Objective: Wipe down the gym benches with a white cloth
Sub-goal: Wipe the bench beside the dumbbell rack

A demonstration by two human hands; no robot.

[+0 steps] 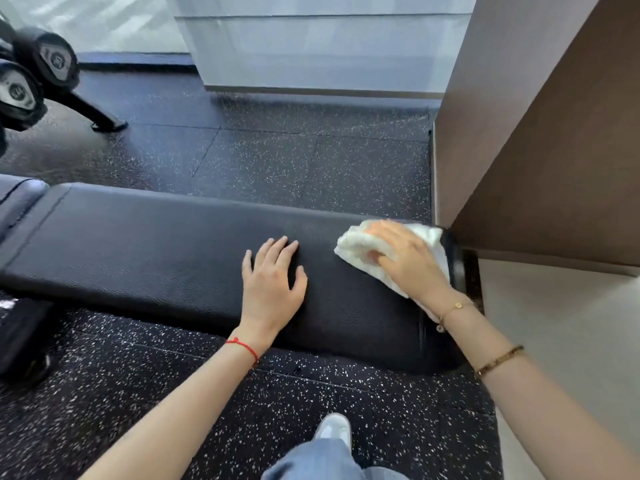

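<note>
A black padded surface [156,251] runs across mid-frame. The left hand [272,285] lies flat on it, fingers spread. At right, the right hand [405,261] presses a crumpled white cloth [356,251] against its end. Dumbbells [31,74] sit upper left.

Dumbbells [33,76] on rack far left; speckled rubber floor [277,157]; brown wall [540,133] right.
</note>
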